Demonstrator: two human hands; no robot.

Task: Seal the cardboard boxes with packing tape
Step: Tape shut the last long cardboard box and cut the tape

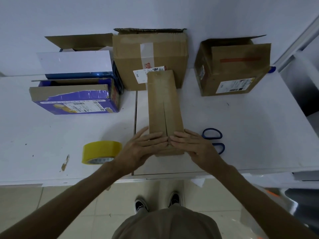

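A long narrow cardboard box (pixel 164 104) lies lengthwise on the white table (pixel 51 128), its two top flaps meeting in a centre seam. My left hand (pixel 143 147) and my right hand (pixel 191 145) lie flat with straight fingers on the near end of the box, fingertips meeting at the seam. A roll of yellow packing tape (pixel 101 151) stands on the table just left of my left hand. Blue-handled scissors (pixel 214 138) lie to the right, partly hidden behind my right hand.
A large taped brown box (pixel 150 59) stands behind the narrow one. A purple printed box (pixel 76 97) and an open blue-and-white box (pixel 76 64) sit at the left. Another open-flapped brown box (pixel 233 69) stands at the right. The table's front edge is close to my body.
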